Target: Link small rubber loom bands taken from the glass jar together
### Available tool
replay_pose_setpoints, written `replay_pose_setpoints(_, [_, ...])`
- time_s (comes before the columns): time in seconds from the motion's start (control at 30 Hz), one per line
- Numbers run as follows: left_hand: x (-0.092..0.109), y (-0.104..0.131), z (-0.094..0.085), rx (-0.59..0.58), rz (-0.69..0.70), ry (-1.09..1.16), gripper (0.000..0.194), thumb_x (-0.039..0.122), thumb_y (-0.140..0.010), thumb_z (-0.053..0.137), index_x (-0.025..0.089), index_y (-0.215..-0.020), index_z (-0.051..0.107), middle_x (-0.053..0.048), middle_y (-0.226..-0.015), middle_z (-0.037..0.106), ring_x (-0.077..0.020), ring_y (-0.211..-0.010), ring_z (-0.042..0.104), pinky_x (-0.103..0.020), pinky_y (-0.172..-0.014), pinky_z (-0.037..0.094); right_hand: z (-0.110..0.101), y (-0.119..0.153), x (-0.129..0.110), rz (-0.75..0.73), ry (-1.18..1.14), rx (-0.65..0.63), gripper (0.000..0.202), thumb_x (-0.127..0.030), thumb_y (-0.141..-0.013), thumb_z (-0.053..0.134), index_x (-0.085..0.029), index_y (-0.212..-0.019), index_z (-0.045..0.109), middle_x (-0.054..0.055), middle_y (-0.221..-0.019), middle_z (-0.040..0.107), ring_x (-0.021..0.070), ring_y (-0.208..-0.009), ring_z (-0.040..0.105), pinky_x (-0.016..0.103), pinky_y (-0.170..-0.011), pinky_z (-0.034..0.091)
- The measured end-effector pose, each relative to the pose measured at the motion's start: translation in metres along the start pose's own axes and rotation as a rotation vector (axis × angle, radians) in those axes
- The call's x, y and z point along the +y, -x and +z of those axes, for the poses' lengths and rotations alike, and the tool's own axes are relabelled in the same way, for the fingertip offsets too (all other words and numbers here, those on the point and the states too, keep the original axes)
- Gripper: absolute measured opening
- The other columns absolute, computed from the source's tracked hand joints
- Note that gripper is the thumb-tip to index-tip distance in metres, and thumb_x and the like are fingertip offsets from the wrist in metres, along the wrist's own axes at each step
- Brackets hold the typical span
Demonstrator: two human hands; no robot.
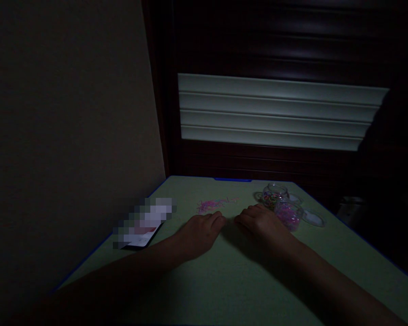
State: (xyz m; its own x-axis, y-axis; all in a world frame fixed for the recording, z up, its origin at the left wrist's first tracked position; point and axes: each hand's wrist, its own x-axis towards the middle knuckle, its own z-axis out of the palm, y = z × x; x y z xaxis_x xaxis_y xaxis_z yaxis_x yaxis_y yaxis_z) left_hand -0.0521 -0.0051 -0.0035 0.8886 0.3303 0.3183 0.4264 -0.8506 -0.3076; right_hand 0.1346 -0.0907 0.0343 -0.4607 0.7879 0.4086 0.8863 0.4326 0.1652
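My left hand (204, 231) is over the middle of the table, its fingers curled together and pointing right. Facing it across a small gap is my right hand (260, 222), also closed, with its fingertips toward the left. Anything held in either hand is too small or dark to make out. Just beyond my left hand lies a loose pile of thin pink and purple bands or strands (209, 206). A clear jar of pink pieces (288, 216) stands right behind my right hand, partly covered by it. Another clear jar, of multicoloured pieces (274, 197), is beside it.
Two round clear lids lie by the jars, the nearer lid (313, 218) toward the right edge. A phone or tablet (146, 233), partly blurred out, rests at the table's left edge. The green table (204, 290) meets a wall on the left and a dark slatted panel behind.
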Motion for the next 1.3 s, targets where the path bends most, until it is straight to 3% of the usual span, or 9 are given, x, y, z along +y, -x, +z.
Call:
replay_pose_setpoints(0.3, [0.0,0.0,0.001,-0.001,-0.006,-0.008,0.019,0.009,-0.083,0.035,0.016,-0.1,0.041,-0.006,-0.092,0.054,-0.0166,-0.074,0.055,-0.028,-0.06,0.046,-0.006,0.003,0.012,0.241,0.34,-0.062,0.013,-0.013,-0.08,0.046,-0.017,-0.079,0.058,0.006,-0.078,0.061,0.0194,-0.075,0.054,0.031,-0.068,0.031])
replay_pose_setpoints(0.73, [0.0,0.0,-0.002,-0.018,-0.019,-0.01,0.019,0.01,-0.083,0.034,0.015,-0.099,0.043,-0.006,-0.089,0.054,-0.0155,-0.071,0.054,-0.028,-0.06,0.046,-0.024,0.012,0.019,0.637,0.529,-0.039,0.018,-0.009,-0.077,0.043,-0.012,-0.083,0.059,0.012,-0.08,0.062,0.0265,-0.077,0.056,0.036,-0.064,0.033])
replay_pose_setpoints(1.13, [-0.002,0.001,0.002,-0.031,-0.023,-0.011,0.022,0.009,-0.084,0.033,0.016,-0.102,0.042,-0.007,-0.096,0.055,-0.0166,-0.077,0.055,-0.029,-0.064,0.047,-0.027,0.013,0.021,0.713,0.571,-0.06,0.012,-0.016,-0.075,0.049,-0.013,-0.079,0.06,0.014,-0.08,0.062,0.0249,-0.076,0.056,0.034,-0.063,0.032])
replay_pose_setpoints(1.3, [-0.003,0.002,0.001,-0.036,-0.022,-0.004,0.022,0.01,-0.084,0.033,0.016,-0.102,0.042,-0.007,-0.095,0.054,-0.0163,-0.074,0.055,-0.028,-0.062,0.047,-0.033,0.014,0.023,0.776,0.58,-0.05,0.018,-0.018,-0.079,0.045,-0.012,-0.076,0.062,0.014,-0.078,0.063,0.0258,-0.075,0.056,0.034,-0.062,0.032])
